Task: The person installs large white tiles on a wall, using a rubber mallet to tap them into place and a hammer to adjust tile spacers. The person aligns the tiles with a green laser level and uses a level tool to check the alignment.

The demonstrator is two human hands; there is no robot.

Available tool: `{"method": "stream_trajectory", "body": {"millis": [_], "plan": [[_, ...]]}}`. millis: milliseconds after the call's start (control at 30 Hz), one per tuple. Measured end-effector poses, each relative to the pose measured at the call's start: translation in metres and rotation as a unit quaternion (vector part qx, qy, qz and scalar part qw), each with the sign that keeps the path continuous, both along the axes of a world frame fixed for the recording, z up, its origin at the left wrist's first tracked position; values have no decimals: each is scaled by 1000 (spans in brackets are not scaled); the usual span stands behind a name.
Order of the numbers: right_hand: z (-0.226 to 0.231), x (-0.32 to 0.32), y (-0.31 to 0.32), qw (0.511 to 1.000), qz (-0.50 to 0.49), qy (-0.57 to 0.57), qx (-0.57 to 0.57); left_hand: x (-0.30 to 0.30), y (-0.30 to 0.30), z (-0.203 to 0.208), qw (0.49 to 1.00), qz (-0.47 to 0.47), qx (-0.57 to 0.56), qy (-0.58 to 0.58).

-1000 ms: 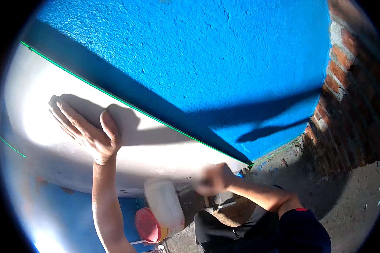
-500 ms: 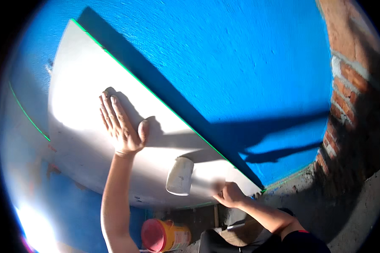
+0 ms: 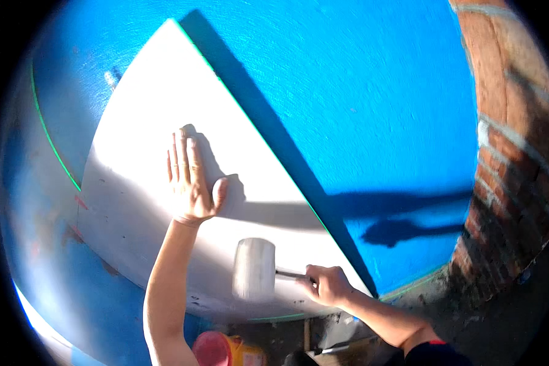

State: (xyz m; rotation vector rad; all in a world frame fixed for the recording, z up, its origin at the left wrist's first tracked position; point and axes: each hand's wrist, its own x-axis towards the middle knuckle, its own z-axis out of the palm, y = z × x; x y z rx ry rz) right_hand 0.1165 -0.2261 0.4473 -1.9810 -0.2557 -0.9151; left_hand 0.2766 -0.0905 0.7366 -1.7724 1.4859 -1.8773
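A large white tile-like panel [image 3: 143, 137] rests against the blue wall [image 3: 372, 110], with a green light line along its upper edge. My left hand [image 3: 196, 192] lies flat on the panel's bright face, fingers stretched and thumb apart. In front of the lower part of the panel, my right hand [image 3: 329, 287] is closed round the thin handle of a mallet. The pale grey cylindrical head of the mallet [image 3: 254, 268] is slightly blurred; whether it touches the panel I cannot tell.
Exposed brickwork [image 3: 500, 165] borders the blue wall on the right. Below the panel stands a yellow bucket [image 3: 249, 355] with a reddish top. Another green line [image 3: 52, 143] runs down the surface at the left. Strong shadows fall across panel and wall.
The view has shifted, so the panel sits more upright and the bucket lower. The mallet's head has tilted upright and its handle now shows. My left hand stays flat on the panel.
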Motion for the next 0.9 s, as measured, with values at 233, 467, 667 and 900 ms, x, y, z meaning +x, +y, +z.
{"method": "stream_trajectory", "body": {"millis": [233,467,667,900], "plan": [[28,-14,-1,987,-59,146,41,4,5,-13,994,14,-74,85],[80,-33,-3,945,-134,296,-46,32,40,17,896,19,-390,214],[170,-86,-36,857,-89,470,-193,20,1,52,761,7,-548,347],[284,-105,-22,698,105,575,-413,5,-37,96,612,-160,-652,418]]}}
